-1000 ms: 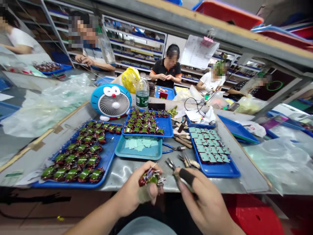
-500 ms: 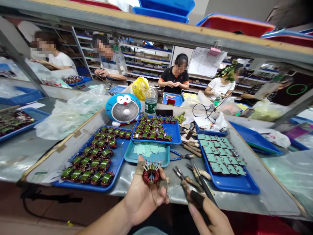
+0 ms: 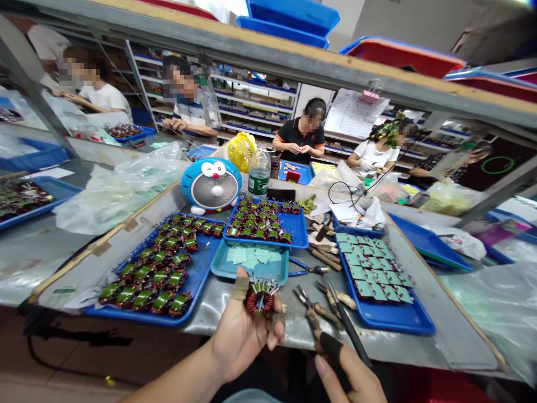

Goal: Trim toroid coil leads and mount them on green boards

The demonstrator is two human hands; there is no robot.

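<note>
My left hand (image 3: 245, 330) holds up a round copper-wound coil (image 3: 259, 298) with wire leads sticking out of its top, pinched between taped fingers just above the bench's front edge. My right hand (image 3: 350, 372) sits low at the right and grips a thin dark tool (image 3: 349, 327) that points up toward the bench; a black sleeve covers one finger. Pliers and cutters (image 3: 312, 308) lie on the bench just beyond both hands.
A large blue tray (image 3: 197, 271) of green-taped coils lies left, a second blue tray (image 3: 293, 224) of coils behind, a teal tray (image 3: 218, 266) with paper squares in the middle, a right-hand blue tray (image 3: 390, 319) of covered parts. A fan (image 3: 211, 184), bottle (image 3: 259, 172) and several seated workers sit beyond.
My left hand turned the coil up so its ring faces me. My right hand dropped lower and drew back from the coil. The view lifted and shifted.
</note>
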